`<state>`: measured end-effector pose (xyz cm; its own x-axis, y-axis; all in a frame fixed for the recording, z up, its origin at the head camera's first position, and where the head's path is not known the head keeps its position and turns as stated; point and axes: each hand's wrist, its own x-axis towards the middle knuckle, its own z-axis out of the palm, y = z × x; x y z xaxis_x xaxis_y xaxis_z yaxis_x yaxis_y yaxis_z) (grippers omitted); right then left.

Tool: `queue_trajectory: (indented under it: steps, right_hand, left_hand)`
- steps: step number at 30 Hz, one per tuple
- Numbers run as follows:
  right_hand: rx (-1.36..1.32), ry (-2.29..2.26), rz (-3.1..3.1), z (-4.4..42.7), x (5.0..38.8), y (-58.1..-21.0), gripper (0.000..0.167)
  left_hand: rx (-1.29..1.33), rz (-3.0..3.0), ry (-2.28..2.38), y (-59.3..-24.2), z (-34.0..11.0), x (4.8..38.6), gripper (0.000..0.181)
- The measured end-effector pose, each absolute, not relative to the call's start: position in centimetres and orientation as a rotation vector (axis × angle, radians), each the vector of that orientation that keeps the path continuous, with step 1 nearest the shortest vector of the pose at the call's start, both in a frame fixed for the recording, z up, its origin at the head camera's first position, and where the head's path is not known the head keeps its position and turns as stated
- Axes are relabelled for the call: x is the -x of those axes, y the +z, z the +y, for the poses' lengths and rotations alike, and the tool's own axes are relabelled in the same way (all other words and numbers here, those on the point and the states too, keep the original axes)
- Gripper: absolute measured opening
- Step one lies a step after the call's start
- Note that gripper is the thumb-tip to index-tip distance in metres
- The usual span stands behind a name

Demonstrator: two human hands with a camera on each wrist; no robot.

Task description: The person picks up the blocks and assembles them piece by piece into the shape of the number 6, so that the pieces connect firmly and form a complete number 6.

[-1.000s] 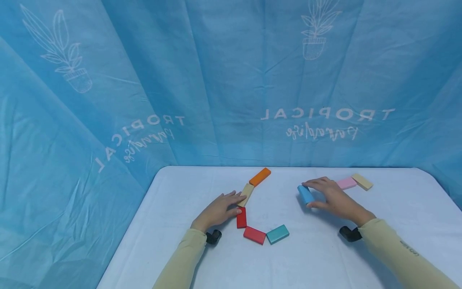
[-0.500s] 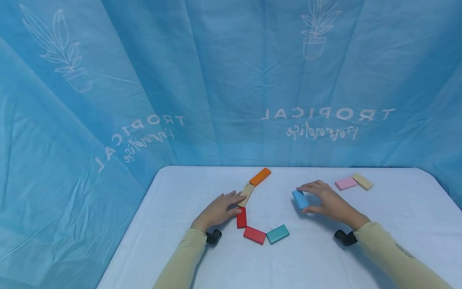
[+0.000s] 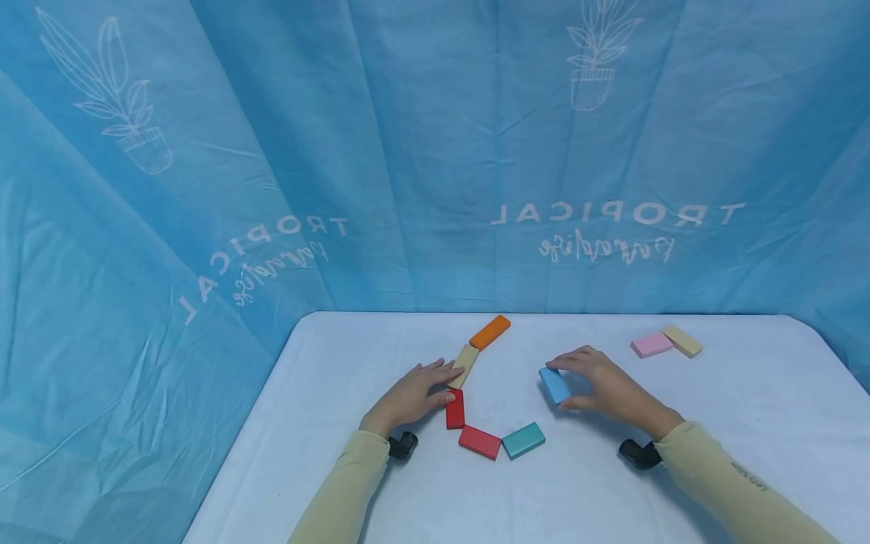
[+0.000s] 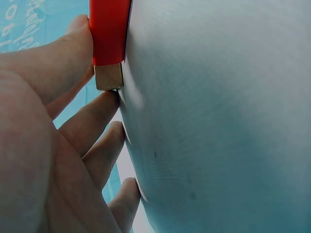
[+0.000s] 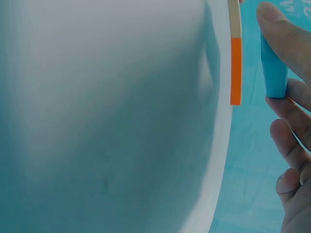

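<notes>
Your left forearm, in its pale sleeve (image 3: 343, 483), comes up from the lower edge of the head view and slants inward across the worktop (image 3: 571, 499). Your left hand (image 3: 408, 397) lies low with its fingers extended and spread, clenched on nothing: the thumb touches the upper red block (image 3: 455, 413) and the fingertips reach the long beige block (image 3: 467, 360) just beyond it. In the left wrist view, the remaining fingers fan out along the worktop's surface.

Your right forearm angles in from the lower right, a black wrist camera (image 3: 639, 455) below the cuff. Your right hand (image 3: 607, 384) is arched, grasping the blue block (image 3: 555, 386) between the thumb at its near end and the fingers at its far end. The right wrist view shows that block held up off the worktop, with the ring and little fingers curled loosely beneath.

The blue block hangs between your hands, to the right of the chain of blocks: an orange block (image 3: 490, 333) farthest away, then the beige, the upper red, the lower red block (image 3: 479, 443) and a teal block (image 3: 523, 440).
</notes>
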<state>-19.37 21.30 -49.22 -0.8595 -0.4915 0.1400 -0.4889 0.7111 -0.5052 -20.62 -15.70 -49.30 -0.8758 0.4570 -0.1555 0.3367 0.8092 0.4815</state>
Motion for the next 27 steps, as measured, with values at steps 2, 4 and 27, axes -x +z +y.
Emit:
queue_trajectory:
  steps: [2, 4, 27]
  right_hand:
    - [0.842, -0.858, 2.894, 21.1, 19.3, -49.3, 0.07]
    - [0.853, -0.856, 2.888, 20.9, 19.3, -49.5, 0.07]
    - [0.985, -0.689, 2.805, 18.9, 19.6, -49.7, 0.073]
  left_hand:
    - [-0.611, 2.731, 0.656, -49.3, -15.7, 20.6, 0.059]
    - [-0.614, 2.729, 0.659, -49.3, -15.7, 20.6, 0.059]
    - [-0.644, 2.723, 0.662, -49.3, -15.8, 20.7, 0.058]
